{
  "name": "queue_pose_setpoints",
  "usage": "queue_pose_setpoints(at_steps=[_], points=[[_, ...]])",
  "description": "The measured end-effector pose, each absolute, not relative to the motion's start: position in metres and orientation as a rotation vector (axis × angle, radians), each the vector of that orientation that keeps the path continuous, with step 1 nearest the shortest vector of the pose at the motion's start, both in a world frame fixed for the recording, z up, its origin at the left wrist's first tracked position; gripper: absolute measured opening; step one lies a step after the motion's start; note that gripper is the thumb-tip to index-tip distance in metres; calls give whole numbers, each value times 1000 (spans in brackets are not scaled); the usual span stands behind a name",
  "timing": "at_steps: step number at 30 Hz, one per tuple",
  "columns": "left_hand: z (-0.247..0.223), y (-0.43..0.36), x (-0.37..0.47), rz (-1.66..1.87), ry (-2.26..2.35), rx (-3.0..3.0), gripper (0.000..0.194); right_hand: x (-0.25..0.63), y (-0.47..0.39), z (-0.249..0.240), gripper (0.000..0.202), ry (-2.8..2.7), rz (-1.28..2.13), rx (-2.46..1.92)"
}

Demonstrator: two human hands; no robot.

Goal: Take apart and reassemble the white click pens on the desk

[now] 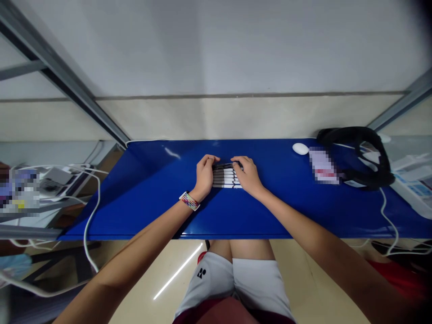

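Observation:
A tight row of white-and-dark pens [225,179] lies side by side on the blue tabletop [151,189], their lengths running left to right. My left hand [204,176] is curled around their left ends, its thumb and fingers reaching to the far side of the row. Around the right ends curves my right hand [249,174], with its fingers bent over the farthest, darker pens. Both hands press on the row from opposite sides. The fingers partly hide the pen tips and caps.
To the right are a white mouse-like oval object [300,148], a blurred-out pinkish packet [323,165] and a black headset-like strap [367,180]. A white cable [96,211] hangs over the left edge. Grey metal posts [81,94] flank the table, with a wall behind.

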State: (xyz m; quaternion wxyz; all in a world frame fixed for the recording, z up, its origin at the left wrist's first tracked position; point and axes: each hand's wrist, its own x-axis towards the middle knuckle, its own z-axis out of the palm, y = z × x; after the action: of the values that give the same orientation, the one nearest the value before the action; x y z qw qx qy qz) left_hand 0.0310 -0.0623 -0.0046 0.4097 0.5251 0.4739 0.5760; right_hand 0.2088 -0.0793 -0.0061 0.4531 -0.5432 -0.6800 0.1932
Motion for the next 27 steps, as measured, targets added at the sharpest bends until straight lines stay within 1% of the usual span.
queue_pose_setpoints(at_steps=[11, 19, 27], points=[[-5, -44, 39, 1519, 1189, 1295, 25, 208, -56, -7, 30, -1725, 378, -1370], [-6, -32, 39, 1549, 1207, 1294, 26, 208, -43, -9, 29, -1716, 385, -1369], [0, -34, 33, 1447, 1190, 1387, 25, 218, -48, -5, 26, -1773, 452, -1349]])
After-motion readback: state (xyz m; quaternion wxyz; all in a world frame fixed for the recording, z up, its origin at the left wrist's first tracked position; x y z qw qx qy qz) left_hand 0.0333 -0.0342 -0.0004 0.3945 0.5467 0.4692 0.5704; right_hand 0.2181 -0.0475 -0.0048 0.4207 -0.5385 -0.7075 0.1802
